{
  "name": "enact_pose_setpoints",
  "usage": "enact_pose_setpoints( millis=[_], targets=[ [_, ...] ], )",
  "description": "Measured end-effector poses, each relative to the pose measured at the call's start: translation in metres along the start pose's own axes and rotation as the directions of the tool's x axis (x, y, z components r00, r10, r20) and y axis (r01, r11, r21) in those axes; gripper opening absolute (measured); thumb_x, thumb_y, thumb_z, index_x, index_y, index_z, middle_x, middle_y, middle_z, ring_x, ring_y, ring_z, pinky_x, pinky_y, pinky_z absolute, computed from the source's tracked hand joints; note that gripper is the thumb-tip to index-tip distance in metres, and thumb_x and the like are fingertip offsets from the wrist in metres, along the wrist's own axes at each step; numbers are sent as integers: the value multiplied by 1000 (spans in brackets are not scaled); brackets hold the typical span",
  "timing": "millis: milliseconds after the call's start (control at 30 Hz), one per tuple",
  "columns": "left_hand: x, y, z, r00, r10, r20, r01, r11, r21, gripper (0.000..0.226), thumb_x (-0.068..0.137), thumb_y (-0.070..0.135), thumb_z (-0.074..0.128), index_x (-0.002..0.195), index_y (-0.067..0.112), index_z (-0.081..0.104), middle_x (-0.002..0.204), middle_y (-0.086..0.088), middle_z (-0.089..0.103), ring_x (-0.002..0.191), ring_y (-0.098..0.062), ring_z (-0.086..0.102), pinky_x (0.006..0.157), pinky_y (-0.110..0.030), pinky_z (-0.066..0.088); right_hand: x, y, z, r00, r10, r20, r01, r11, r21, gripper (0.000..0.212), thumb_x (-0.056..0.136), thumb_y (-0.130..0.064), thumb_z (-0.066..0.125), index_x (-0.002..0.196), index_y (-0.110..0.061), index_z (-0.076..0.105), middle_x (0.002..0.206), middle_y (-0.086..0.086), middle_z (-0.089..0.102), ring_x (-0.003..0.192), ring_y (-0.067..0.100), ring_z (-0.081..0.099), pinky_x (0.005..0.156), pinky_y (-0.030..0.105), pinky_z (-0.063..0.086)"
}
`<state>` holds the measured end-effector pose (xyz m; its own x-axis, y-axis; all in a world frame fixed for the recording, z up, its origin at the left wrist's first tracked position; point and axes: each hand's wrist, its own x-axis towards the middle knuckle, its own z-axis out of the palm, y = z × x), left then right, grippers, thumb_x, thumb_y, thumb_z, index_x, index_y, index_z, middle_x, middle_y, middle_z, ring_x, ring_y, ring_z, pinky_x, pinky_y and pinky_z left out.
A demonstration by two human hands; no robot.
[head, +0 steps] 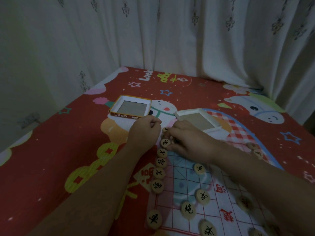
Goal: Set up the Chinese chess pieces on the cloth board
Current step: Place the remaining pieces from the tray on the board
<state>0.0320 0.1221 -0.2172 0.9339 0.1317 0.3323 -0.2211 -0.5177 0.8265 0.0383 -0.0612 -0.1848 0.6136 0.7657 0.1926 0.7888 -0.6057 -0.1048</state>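
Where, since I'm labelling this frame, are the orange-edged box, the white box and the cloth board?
orange-edged box [127, 115]: head view, on its near orange wall.
white box [187, 112]: head view, on its far white rim.
cloth board [180, 169]: head view, on a bare blue grid square.

Red cartoon sheet [51, 150], and sitting right on it: orange box [129, 116], white tray [187, 112], cloth board [187, 182], couple loose pieces [254, 149].
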Motion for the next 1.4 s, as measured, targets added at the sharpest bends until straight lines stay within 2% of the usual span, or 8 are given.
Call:
enact_pose_setpoints(
  millis=[233, 367, 467, 600, 867, 1100, 1267, 1400],
  targets=[
    [1, -2, 1, 1000, -1, -20, 1, 1000, 5, 21, 91, 14, 53, 100, 10, 72, 88, -2, 69, 89, -19, 66, 82, -41, 54, -6, -3, -3, 1000, 25, -14, -24, 998, 52, 39, 90, -38, 66, 123, -19, 61, 95, -5, 45, 96, 17, 46, 84, 30, 41],
    [1, -2, 1, 999, 17, -35, -16, 999, 28, 19, 91, 10, 55, 100, 10, 72, 84, 3, 65, 88, -18, 64, 80, -36, 53, -15, -4, -11, 994, 101, -51, -92, 985, 145, 46, 90, -38, 67, 131, -22, 56, 101, -11, 45, 90, 4, 45, 79, 17, 39],
    [1, -2, 1, 999, 13, -31, -12, 1000, 25, 20, 91, 10, 54, 101, 11, 71, 87, 1, 68, 89, -17, 65, 81, -35, 53, -22, -4, -13, 987, 136, -80, -118, 973, 198, 44, 89, -39, 68, 129, -24, 57, 98, -16, 41, 87, 2, 47, 81, 21, 43],
    [0, -2, 1, 1000, 9, -29, -8, 999, 31, 19, 92, 11, 54, 100, 12, 71, 82, -4, 71, 79, -20, 66, 76, -38, 55, -31, -4, -12, 981, 165, -104, -140, 966, 219, 34, 90, -33, 68, 121, -21, 61, 101, -6, 50, 89, 9, 54, 81, 29, 48],
    [1, -2, 2, 999, 33, -31, -32, 998, 52, 18, 92, 9, 54, 97, 13, 71, 79, -3, 70, 71, -19, 63, 69, -33, 52, -39, -14, -19, 981, 156, -112, -125, 962, 243, 19, 90, -20, 68, 109, -19, 68, 103, -5, 56, 89, 7, 55, 80, 26, 50],
    [2, -5, 2, 998, 47, -34, -45, 997, 63, 19, 92, 10, 54, 98, 11, 72, 81, -3, 70, 75, -17, 64, 71, -30, 51, -45, -31, -20, 988, 113, -102, -95, 982, 164, 18, 84, -31, 73, 98, -22, 67, 83, -20, 50, 89, 5, 46, 74, 11, 34],
    [4, -6, 2, 998, 48, -32, -46, 997, 67, 18, 92, 10, 54, 96, 13, 72, 79, -8, 71, 76, -22, 65, 72, -37, 54, -49, -32, -13, 997, 65, -43, -59, 988, 144, 15, 84, -32, 74, 90, -22, 65, 88, -9, 62, 91, 10, 49, 81, 22, 36],
    [3, -6, 2, 999, 43, -31, -41, 997, 62, 19, 92, 10, 53, 96, 13, 72, 79, -8, 70, 76, -23, 65, 73, -41, 54, -52, -30, -18, 992, 120, -42, -111, 980, 166, 35, 82, -46, 73, 109, -25, 66, 99, -12, 61, 99, 10, 50, 86, 25, 40]
  ],
)
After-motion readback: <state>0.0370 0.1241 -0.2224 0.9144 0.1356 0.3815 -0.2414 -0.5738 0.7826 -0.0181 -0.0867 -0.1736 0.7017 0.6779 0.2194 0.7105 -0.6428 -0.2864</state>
